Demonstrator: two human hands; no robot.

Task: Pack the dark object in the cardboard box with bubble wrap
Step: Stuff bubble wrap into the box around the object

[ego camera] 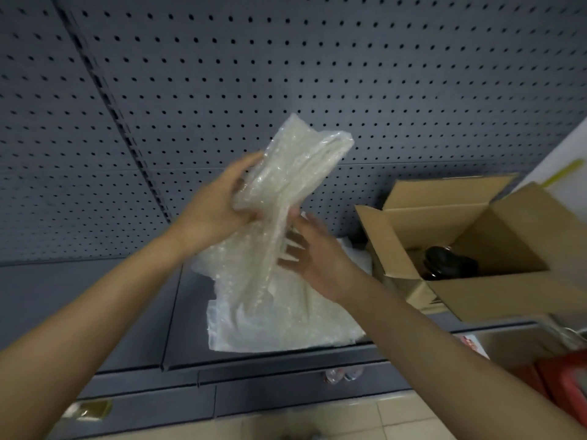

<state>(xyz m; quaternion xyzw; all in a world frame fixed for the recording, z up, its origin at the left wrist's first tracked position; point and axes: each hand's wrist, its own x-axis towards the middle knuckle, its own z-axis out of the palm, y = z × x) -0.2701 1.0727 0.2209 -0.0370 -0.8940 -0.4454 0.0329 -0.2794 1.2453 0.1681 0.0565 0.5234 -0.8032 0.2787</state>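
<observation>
Both forearms are raised over the shelf [133,315]. Bubble wrap [279,249] is gripped by the left hand [216,204]; right hand [313,255] fingers are spread against it. Dark object [449,263] is seen inside the cardboard box [495,293].

We find no text, brand, number or sign that we can read anywhere. The box [476,223] at three o'clock shows plain brown flaps with no print we can make out. At five o'clock a white card [473,342] carries red marks, too blurred for us to read. At seven o'clock a yellowish tag [92,409] on the shelf edge is equally illegible. The yellow strip [563,173] at two o'clock bears no lettering we can tell.
</observation>
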